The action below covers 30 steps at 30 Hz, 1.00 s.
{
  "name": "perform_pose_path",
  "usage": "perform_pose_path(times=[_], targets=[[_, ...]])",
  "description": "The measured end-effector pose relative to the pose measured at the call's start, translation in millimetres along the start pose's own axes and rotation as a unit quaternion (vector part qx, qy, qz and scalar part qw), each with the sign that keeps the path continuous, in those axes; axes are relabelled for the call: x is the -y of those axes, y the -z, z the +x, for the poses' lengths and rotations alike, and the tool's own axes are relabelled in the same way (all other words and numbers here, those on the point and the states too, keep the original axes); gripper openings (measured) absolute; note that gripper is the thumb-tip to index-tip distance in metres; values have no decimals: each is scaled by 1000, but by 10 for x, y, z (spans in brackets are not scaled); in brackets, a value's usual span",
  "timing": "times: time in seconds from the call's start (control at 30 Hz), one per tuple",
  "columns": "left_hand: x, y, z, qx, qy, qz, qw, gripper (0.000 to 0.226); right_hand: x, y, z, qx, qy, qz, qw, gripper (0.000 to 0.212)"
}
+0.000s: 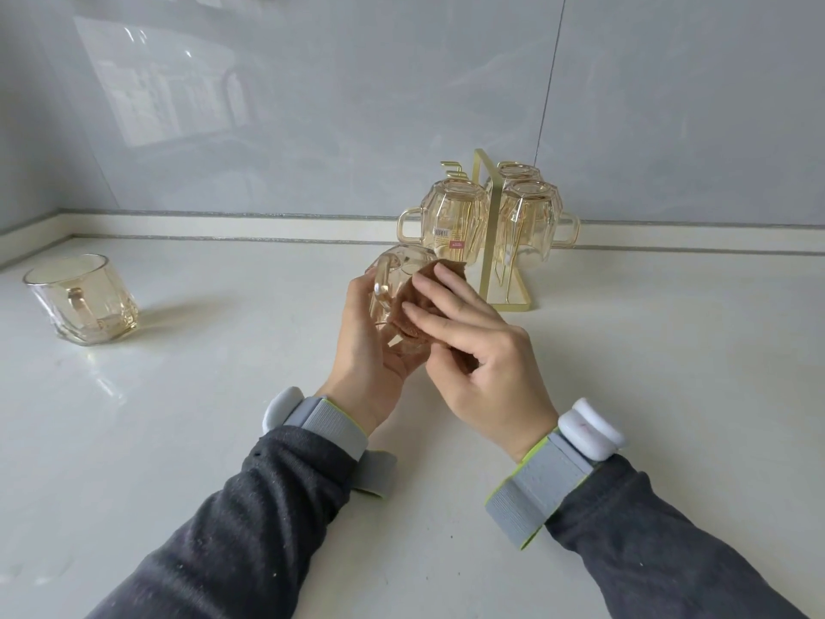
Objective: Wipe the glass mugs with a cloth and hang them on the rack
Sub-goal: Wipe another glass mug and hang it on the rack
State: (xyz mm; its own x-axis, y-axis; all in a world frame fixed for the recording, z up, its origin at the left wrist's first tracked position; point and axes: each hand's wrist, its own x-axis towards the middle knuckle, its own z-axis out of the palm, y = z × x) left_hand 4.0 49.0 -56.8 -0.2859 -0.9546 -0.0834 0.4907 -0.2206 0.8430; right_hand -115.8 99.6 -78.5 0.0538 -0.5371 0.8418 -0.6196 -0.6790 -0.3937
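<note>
Glass mug (pixel 387 279) gripped by left hand (pixel 370 350), right hand (pixel 486 364) holding cloth (pixel 413 311) (hands above white counter (pixel 178 417)).

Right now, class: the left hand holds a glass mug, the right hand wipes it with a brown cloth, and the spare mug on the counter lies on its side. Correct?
No. In the head view the spare mug stands upright on the counter. The left hand does hold a glass mug, and the right hand wipes it with the brown cloth.
</note>
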Motion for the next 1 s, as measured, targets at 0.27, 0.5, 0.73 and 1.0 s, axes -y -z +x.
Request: perform_pose_path(times=[0.27, 0.5, 0.73, 1.0], targets=[[19, 19, -1, 16, 5, -18, 1000, 55, 23, 8, 3, 17, -17, -19, 1000, 34], [16, -57, -57, 10, 2, 43, 999, 40, -29, 31, 22, -30, -70, -18, 997, 37], [63, -114, -71, 46, 3, 123, 991, 44, -74, 144, 80, -103, -177, 59, 977, 33], [93, -97, -44, 50, 16, 127, 991, 42, -17, 168, 103, -79, -189, 80, 976, 36]])
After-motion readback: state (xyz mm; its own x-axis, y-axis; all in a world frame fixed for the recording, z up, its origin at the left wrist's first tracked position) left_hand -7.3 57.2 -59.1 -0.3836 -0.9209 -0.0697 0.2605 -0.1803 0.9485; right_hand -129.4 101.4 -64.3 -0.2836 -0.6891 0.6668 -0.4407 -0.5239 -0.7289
